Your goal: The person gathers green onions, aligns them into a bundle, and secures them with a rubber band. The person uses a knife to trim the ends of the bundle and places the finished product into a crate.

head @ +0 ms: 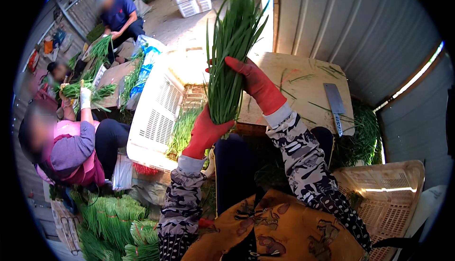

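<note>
A bunch of long green chives (231, 54) stands nearly upright between my hands, its leaf tips away from me. My left hand (206, 133), in a red rubber glove, grips the lower end. Round the middle of the bunch is my right hand (252, 79), also red-gloved, with some fingertips showing on the far side. Behind the bunch lies a pale cutting board (295, 94) with loose leaves and a cleaver (335, 101) on its right part. A white plastic crate (156, 115) with more chives (185, 129) inside stands left of my left hand.
At the left sits a co-worker (71, 143) holding chives; another co-worker (121, 19) sits farther back. Tied chive bundles (110, 218) are stacked at lower left. A plastic crate (380, 170) stands at lower right, near a corrugated metal wall (337, 22). Cut leaves (366, 133) are heaped beside the board.
</note>
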Demonstrator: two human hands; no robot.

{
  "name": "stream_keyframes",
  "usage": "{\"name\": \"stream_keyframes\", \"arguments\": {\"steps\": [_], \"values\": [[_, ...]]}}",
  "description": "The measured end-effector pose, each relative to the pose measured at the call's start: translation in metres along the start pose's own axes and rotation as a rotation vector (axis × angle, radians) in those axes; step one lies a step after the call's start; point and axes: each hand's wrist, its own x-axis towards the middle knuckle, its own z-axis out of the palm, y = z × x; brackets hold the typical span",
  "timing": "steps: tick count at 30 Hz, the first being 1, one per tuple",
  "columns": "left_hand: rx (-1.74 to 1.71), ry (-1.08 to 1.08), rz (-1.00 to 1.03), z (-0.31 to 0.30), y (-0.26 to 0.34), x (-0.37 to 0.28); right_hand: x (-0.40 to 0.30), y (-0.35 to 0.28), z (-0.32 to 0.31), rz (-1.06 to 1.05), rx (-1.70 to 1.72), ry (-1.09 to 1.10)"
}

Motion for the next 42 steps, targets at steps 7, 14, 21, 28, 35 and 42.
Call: {"name": "stream_keyframes", "arguments": {"steps": [7,14,21,28,35,42], "values": [[-0.183,-0.320,0.105,0.092,0.069,0.014,-0.074,-0.103,-0.015,-0.108,-0.307,0.323],[-0.325,-0.417,0.393,0.150,0.149,0.081,-0.134,-0.159,-0.053,-0.286,-0.702,0.570],[0.156,-0.442,0.282,0.220,0.140,0.113,-0.175,-0.125,-0.127,-0.152,-0.729,0.623],[0.108,-0.405,0.599,0.245,0.100,0.116,-0.166,-0.106,-0.152,-0.083,-1.151,0.824],[-0.263,-0.070,0.543,0.226,0.082,0.076,-0.167,-0.120,-0.183,-0.580,-0.632,0.961],[-1.244,-1.170,-0.393,0.228,0.069,0.073,-0.192,-0.089,-0.081,-0.659,-0.945,0.234]]}}
